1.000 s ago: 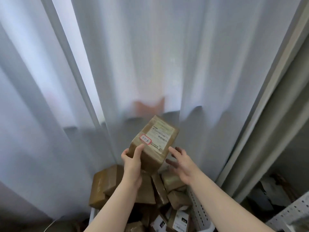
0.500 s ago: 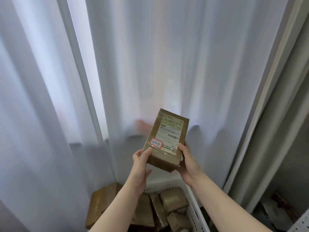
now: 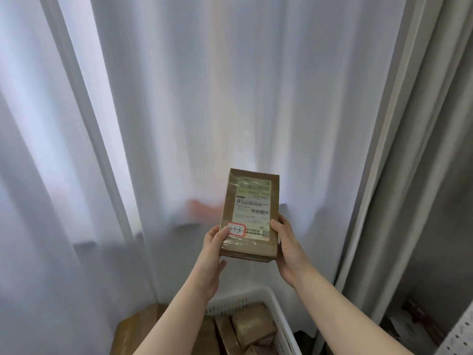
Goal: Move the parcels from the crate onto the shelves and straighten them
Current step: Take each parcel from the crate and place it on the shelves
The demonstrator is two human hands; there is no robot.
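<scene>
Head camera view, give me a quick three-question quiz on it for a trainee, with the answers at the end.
1. True or false: the left grip and the right grip both hold the parcel, clear above the white crate.
2. Where on the parcel is the red-bordered sticker? A) by the left thumb B) at the top edge C) under the right grip
3. Fill in: behind the parcel hangs a white ___.
Key: 1 true; 2 A; 3 curtain.
</scene>
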